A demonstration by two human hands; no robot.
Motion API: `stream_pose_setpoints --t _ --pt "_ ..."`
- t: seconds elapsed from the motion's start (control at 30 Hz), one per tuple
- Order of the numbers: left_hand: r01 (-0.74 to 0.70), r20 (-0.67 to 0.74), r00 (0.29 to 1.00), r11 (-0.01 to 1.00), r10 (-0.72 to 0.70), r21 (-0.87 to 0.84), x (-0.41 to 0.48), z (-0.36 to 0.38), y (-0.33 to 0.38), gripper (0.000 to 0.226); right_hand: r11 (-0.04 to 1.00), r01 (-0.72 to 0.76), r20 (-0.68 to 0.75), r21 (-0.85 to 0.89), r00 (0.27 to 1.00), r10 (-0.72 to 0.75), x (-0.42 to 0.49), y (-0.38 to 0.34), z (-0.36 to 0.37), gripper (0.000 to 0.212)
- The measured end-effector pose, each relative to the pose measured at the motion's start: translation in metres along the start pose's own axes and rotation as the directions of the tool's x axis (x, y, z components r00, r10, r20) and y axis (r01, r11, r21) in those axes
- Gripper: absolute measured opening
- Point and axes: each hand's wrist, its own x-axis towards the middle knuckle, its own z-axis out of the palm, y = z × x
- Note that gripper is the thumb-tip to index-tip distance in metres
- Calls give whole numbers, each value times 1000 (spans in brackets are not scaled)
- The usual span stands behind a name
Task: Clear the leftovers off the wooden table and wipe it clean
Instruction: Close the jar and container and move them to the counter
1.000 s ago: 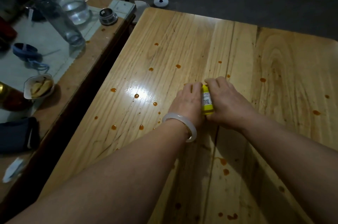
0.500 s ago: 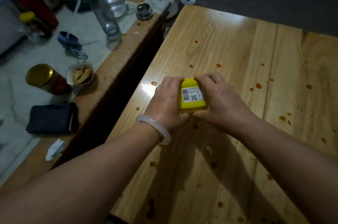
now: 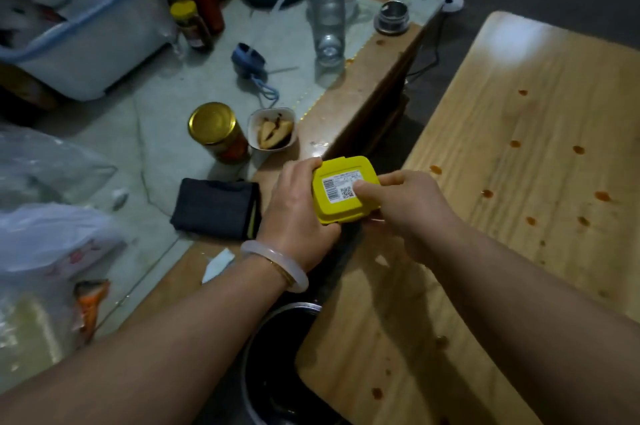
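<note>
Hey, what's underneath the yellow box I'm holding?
The yellow box, gripped by left hand and right hand, hangs over the dark gap beside the wooden table. A dark round container sits lower down; the box's underside is hidden.

One head-worn camera looks forward and steeply down, close over both forearms (only this view), the wooden tabletop (image 3: 519, 182) filling the right.

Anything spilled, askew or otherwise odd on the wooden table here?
Yes. Reddish-orange sauce drops dot the wooden table, not yet wiped. The left hand and right hand hold the yellow container at the table's left edge.
</note>
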Motion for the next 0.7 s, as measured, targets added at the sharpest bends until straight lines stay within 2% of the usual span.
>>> stream_pose_setpoints --t 0.13,0.23,0.37,0.5,0.7 --pt "47 30 998 999 -47 11 9 -21 -47 83 969 -174 23 177 985 173 19 -11 55 15" --pt "121 44 992 993 -121 10 22 -31 -79 85 946 -224 23 233 974 225 40 -13 94 25" --pt "215 54 976 974 -211 -74 43 -34 -113 80 935 -222 -34 277 970 241 64 -15 131 28" --pt "341 91 940 903 -329 -261 54 -26 -136 73 936 -218 -92 276 963 252 79 -15 148 18" --pt "436 169 899 784 -405 -441 57 -17 -154 66 954 -195 -146 229 962 232 97 -13 159 34"
